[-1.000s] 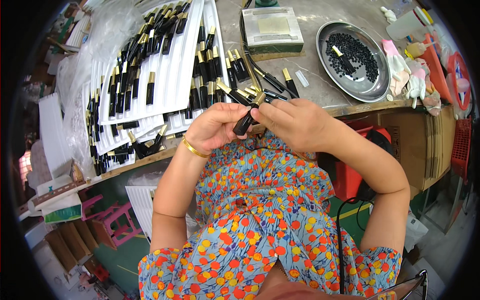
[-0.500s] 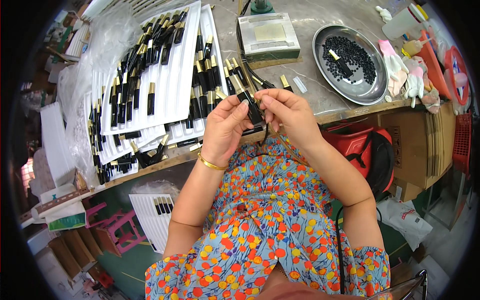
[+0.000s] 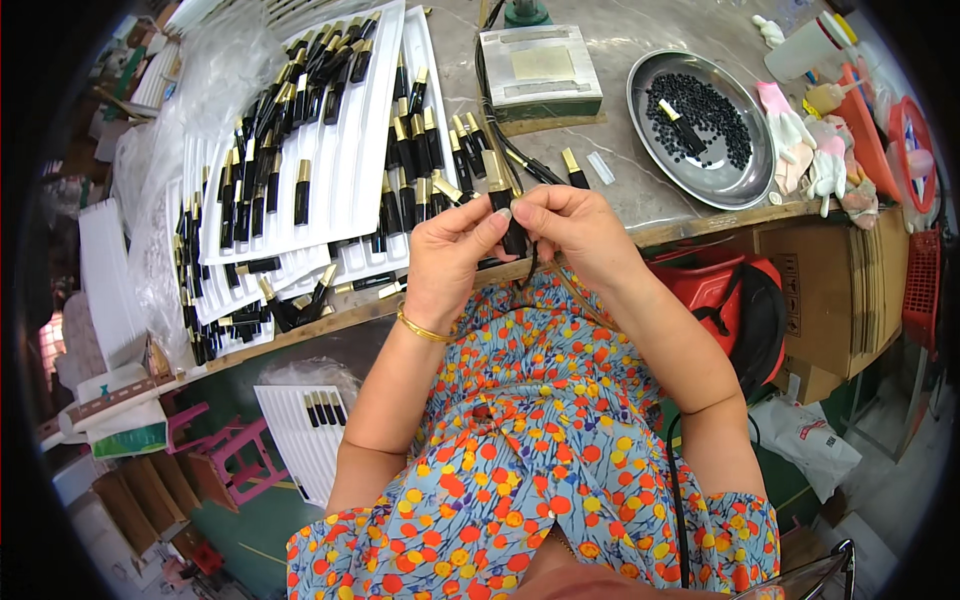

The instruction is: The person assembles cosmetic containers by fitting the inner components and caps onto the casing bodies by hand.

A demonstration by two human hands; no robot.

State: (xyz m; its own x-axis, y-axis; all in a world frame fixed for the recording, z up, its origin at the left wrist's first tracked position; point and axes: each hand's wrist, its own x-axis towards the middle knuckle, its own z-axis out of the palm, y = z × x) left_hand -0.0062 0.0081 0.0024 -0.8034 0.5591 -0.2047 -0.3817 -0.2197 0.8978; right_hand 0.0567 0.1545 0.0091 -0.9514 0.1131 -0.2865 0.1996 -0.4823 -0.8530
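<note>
Between my two hands, above the table's front edge, is a black cosmetic tube [image 3: 513, 238] with a gold cap [image 3: 495, 170] pointing away from me. My left hand [image 3: 452, 250] grips its left side, with the thumb on the black body and the fingers curled behind. Thumb and index finger of my right hand [image 3: 575, 228] are pinched together against the tube's right side. Whether anything small sits in that pinch is hidden. Just beyond my hands, similar gold-capped tubes [image 3: 412, 145] lie in white ribbed trays [image 3: 345, 130].
A metal block [image 3: 540, 65] with cables stands at the back. To its right, a round steel dish [image 3: 640, 125] holds small black pieces and one tube. Another tube [image 3: 575, 168] and a clear strip [image 3: 601, 168] lie nearby. Gloves [image 3: 828, 165] and a red basket [image 3: 918, 150] crowd the right.
The tube has turned more upright in the picture, its gold cap now pointing straighter away. My left fingers have shifted slightly down along it, and my right-hand pinch has come closer in.
</note>
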